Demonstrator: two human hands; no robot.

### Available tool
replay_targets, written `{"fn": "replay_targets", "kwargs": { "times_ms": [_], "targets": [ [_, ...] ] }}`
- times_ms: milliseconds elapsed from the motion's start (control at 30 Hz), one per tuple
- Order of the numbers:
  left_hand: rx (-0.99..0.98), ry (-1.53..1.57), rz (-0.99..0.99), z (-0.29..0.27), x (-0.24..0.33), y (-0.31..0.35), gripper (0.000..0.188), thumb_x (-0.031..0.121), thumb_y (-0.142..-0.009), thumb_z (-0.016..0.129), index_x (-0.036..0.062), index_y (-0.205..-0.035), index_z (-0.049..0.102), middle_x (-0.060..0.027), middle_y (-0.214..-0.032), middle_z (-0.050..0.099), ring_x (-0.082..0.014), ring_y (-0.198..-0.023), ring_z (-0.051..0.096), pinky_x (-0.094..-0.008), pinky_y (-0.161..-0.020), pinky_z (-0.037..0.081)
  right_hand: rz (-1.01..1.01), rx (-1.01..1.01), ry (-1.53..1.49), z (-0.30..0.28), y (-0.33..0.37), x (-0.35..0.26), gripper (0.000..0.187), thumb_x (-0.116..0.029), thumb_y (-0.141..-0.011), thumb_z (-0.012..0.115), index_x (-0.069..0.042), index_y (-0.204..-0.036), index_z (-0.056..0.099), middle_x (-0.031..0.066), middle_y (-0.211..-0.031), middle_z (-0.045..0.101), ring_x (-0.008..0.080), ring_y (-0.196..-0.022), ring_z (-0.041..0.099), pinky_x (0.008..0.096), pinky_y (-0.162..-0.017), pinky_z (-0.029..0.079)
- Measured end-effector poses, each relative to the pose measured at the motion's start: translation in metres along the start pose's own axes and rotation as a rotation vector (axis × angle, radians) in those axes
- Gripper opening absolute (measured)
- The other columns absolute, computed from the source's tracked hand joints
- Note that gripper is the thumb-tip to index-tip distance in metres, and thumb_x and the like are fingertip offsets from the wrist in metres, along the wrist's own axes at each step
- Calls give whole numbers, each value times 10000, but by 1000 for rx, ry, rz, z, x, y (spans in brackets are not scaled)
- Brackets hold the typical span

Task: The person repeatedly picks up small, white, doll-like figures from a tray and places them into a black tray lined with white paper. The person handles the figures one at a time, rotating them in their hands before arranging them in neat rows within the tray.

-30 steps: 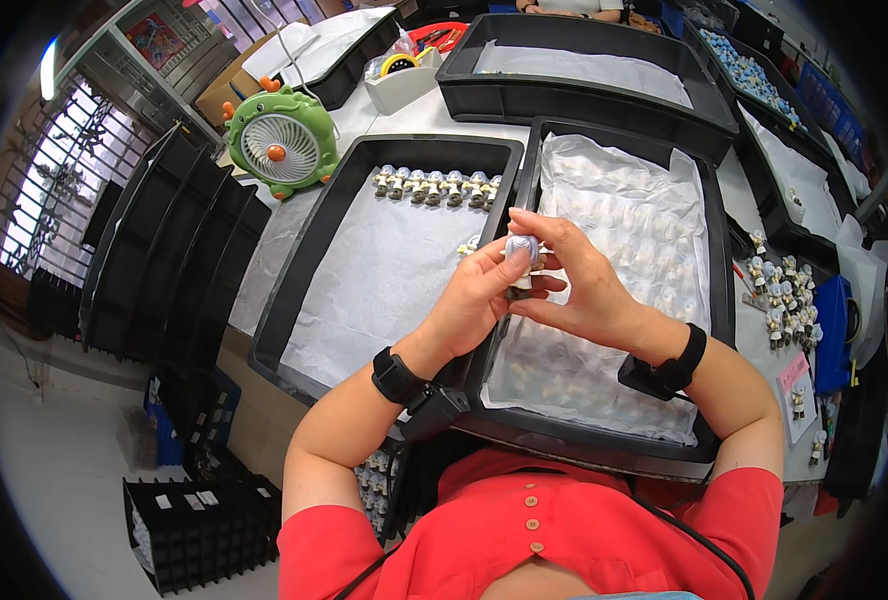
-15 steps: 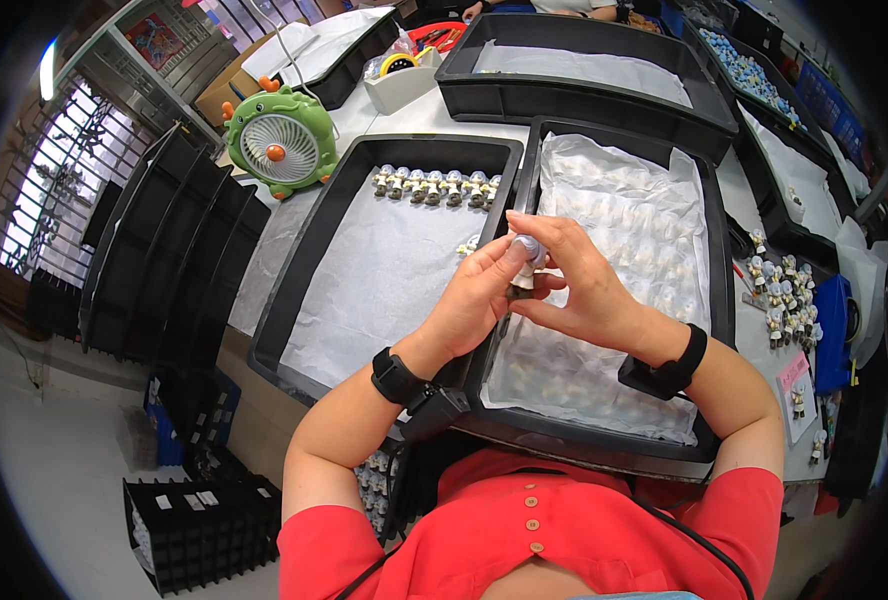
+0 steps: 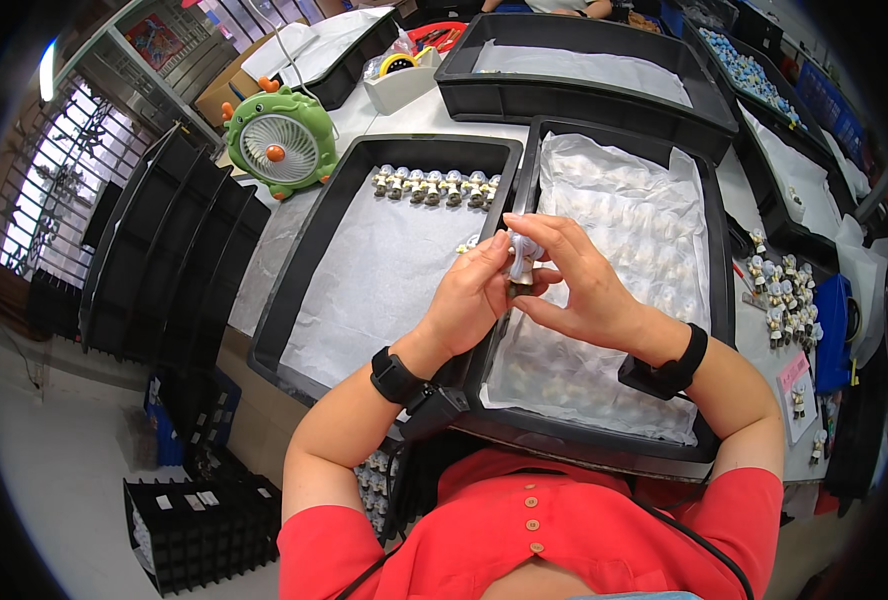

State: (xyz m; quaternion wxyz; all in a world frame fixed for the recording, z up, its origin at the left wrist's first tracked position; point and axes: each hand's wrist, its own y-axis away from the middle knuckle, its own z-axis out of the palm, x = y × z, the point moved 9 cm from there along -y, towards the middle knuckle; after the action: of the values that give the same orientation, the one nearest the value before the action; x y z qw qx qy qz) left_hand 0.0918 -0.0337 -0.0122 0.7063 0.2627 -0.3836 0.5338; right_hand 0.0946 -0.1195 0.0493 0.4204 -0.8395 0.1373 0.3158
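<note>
Fingers of the left hand [image 3: 467, 300] grip a small figurine [image 3: 523, 262] as the right hand's [image 3: 586, 285] curl around it, apparently mid-check, the next move calling for a steady pinch, similar figurines [image 3: 436, 187] lined up beyond, to their left.

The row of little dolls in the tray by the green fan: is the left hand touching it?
Apart. The head view shows white paper between the left hand and the row of little dolls.

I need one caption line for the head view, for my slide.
Left hand and right hand around a small figurine, with a row of figurines in a white-lined black tray.
</note>
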Motion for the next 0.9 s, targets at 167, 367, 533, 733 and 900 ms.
{"fn": "replay_targets", "kwargs": {
  "times_ms": [167, 367, 533, 733, 900],
  "targets": [
    [10, -18, 6, 0, 0, 0, 394, 320, -1007, 327, 24, -1224, 472, -93, -1127, 566, -243, -1012, 602, -346, -796, 536, -7, -9, 16, 1, 0, 0, 755, 2, -651, 719, -97, -1335, 417, 140, -1241, 469, 287, -1108, 480, 327, -824, 542],
    [-10, 21, 20, 0, 1, -1, 386, 298, -1007, 327, 16, -1225, 475, -91, -1128, 565, -236, -1017, 594, -343, -819, 517, -22, -8, 40, -2, -1, -2, 749, -1, -658, 722, -94, -1334, 415, 142, -1247, 472, 279, -1098, 498, 323, -819, 547],
    [-18, 51, 21, 1, 5, 0, 376, 271, -1007, 327, 13, -1243, 465, -86, -1134, 564, -226, -1038, 582, -337, -847, 486, -46, 40, 33, -9, -3, -7, 743, -12, -655, 729, -74, -1327, 417, 140, -1243, 495, 280, -1099, 509, 341, -866, 513],
    [62, 12, 52, -1, 10, 2, 393, 209, -976, 446, 7, -1311, 412, -98, -1146, 566, -221, -1040, 581, -345, -882, 485, -130, 83, 124, -13, -3, -11, 776, -55, -648, 757, -69, -1339, 404, 128, -1230, 512, 291, -1106, 506, 369, -942, 415],
    [123, -43, 100, -5, 14, 4, 391, 184, -960, 488, 12, -1306, 435, -93, -1154, 571, -200, -1017, 591, -336, -858, 497, -75, 57, 87, -11, -3, -7, 797, -61, -649, 767, -70, -1349, 386, 131, -1243, 505, 291, -1121, 506, 359, -942, 426]
  ]
}}
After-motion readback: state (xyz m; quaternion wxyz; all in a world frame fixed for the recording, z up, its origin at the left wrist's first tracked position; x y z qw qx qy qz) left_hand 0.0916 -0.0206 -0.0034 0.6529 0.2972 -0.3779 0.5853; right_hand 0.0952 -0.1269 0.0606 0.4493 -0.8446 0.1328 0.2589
